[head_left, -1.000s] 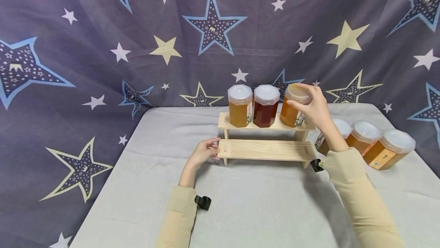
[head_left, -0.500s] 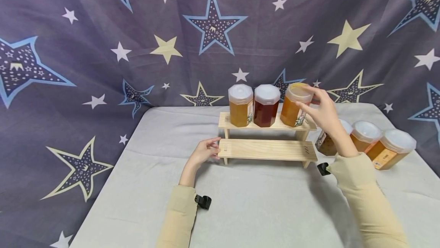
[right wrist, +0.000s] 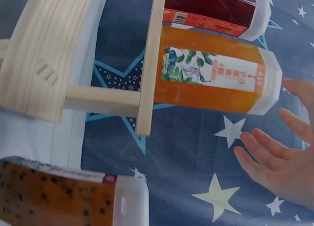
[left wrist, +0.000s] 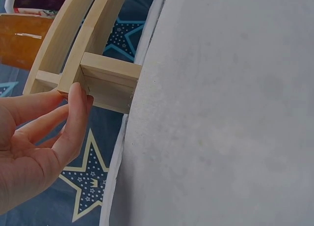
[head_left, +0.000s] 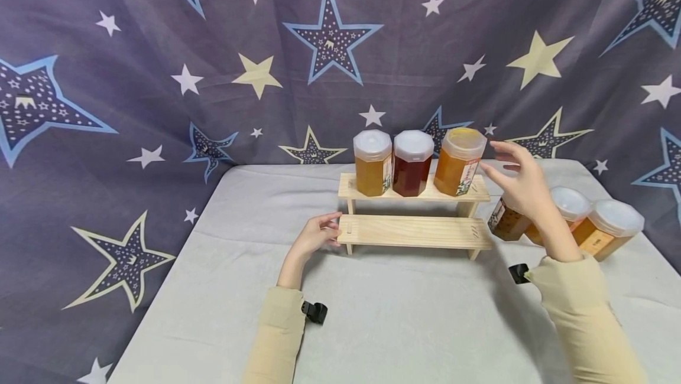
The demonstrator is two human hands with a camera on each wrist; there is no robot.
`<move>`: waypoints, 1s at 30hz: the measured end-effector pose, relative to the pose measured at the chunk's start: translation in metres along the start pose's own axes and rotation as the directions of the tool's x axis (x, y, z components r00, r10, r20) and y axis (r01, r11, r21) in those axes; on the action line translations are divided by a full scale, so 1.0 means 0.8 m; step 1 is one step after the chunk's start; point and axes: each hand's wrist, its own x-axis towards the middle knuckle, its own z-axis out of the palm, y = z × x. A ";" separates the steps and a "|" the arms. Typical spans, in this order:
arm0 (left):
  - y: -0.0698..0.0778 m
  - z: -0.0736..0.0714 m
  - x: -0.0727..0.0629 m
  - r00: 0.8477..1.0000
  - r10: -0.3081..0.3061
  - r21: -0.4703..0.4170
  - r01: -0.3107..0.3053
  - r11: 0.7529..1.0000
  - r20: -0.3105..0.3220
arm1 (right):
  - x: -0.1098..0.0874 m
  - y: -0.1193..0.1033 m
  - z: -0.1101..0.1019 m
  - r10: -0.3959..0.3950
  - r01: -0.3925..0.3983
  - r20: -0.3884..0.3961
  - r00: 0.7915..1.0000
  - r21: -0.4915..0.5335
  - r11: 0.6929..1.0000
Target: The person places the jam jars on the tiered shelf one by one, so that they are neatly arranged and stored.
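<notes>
A two-tier wooden rack [head_left: 415, 231] stands on the table. Its left end is pinched by my left hand [head_left: 315, 235], thumb and fingertips at the board's corner in the left wrist view. Along the upper tier sit a golden jar [head_left: 371, 164], a dark red jar [head_left: 412, 164] and, at the right end, an orange jar [head_left: 457, 165] with a floral label. Just right of that orange jar is my right hand [head_left: 518, 180], its fingers spread and holding nothing. In the right wrist view the right hand [right wrist: 282, 157] is beside the jar's white lid.
Right of the rack, a speckled jar [head_left: 508, 221], an amber jar [head_left: 570, 205] and a honey-coloured jar [head_left: 609, 227] stand in a row, partly behind the right forearm. A star-patterned cloth [head_left: 319, 106] hangs behind the table [head_left: 404, 319].
My right hand has let go of the orange jar and moved right, away from it. The jar stays on the upper tier. My left hand keeps its place on the rack.
</notes>
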 end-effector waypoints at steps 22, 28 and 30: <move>-0.001 0.002 0.001 1.000 0.012 -0.016 -0.012 1.000 -0.001 | -0.044 0.032 -0.056 0.021 -0.024 -0.027 0.999 -0.126 0.992; -0.001 0.002 0.001 1.000 0.007 -0.014 -0.007 1.000 -0.004 | -0.057 0.047 -0.071 0.055 -0.063 -0.059 0.997 -0.140 0.988; 0.002 0.002 -0.001 1.000 0.006 -0.013 -0.006 1.000 0.003 | -0.062 0.051 -0.076 0.074 -0.084 -0.070 0.995 -0.156 0.984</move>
